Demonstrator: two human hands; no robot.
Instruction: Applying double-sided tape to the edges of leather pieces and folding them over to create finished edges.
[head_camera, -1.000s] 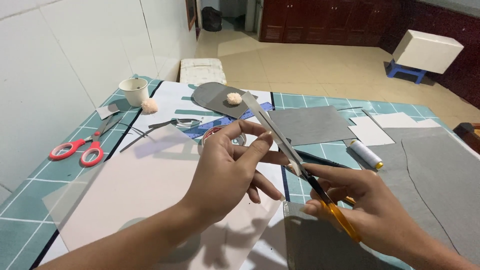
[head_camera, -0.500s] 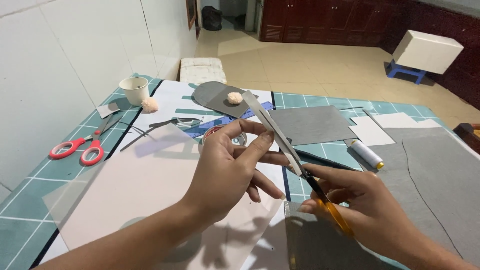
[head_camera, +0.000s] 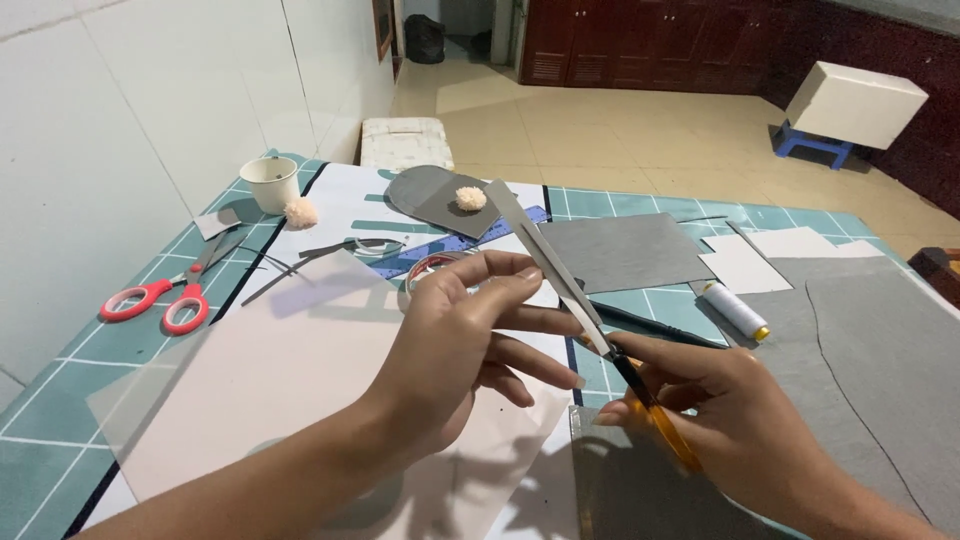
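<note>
Orange-handled scissors (head_camera: 600, 330) in my right hand (head_camera: 740, 430), fingers clamped through the handles, blades raised and pointing away over the green cutting mat (head_camera: 60, 400). My left hand (head_camera: 470, 340) is up beside the blades, thumb and forefinger pinched near them; can't tell what they grip, if anything. Pale paper sheet (head_camera: 270, 380) under it. Red scissors (head_camera: 160, 300) far left, white thread spool (head_camera: 735, 310) right, grey fabric (head_camera: 880, 340) beyond.

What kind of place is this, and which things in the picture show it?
Probably a home craft or sewing table. A green gridded cutting mat covers the table, with grey felt sheets, a spool of white thread and red-handled scissors on it. Behind are a tiled floor and dark wooden cabinets.
</note>
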